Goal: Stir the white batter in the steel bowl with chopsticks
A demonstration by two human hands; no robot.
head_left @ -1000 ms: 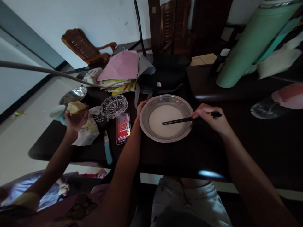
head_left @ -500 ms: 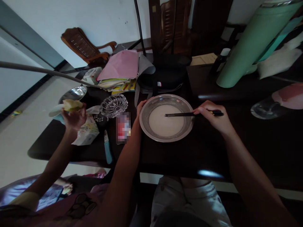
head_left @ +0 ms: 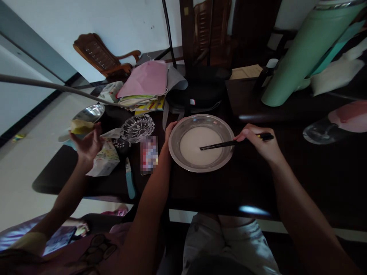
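A round metal bowl (head_left: 174, 151) stands on the dark table, with a milky white liquid (head_left: 197, 141) in it. My left hand (head_left: 171, 130) grips the bowl's left rim, its fingers partly hidden behind the metal. Dark chopsticks (head_left: 225, 144) are pinched together in my right hand (head_left: 256, 143), to the right of the bowl. Their tips dip into the liquid near the middle, slanting down to the left.
At left another person's hand (head_left: 87, 145) holds a pale piece of food (head_left: 82, 126). Near it are a blue-handled knife (head_left: 130, 183), a glass dish (head_left: 138, 128) and a tissue pack (head_left: 106, 158). A green flask (head_left: 301, 61) and a clear-and-pink container (head_left: 341, 122) stand at right.
The chopstick tips have swung toward the front of the bowl, the sticks now slanting more. My left hand and the bowl stay put. The other person's hand has shifted slightly left.
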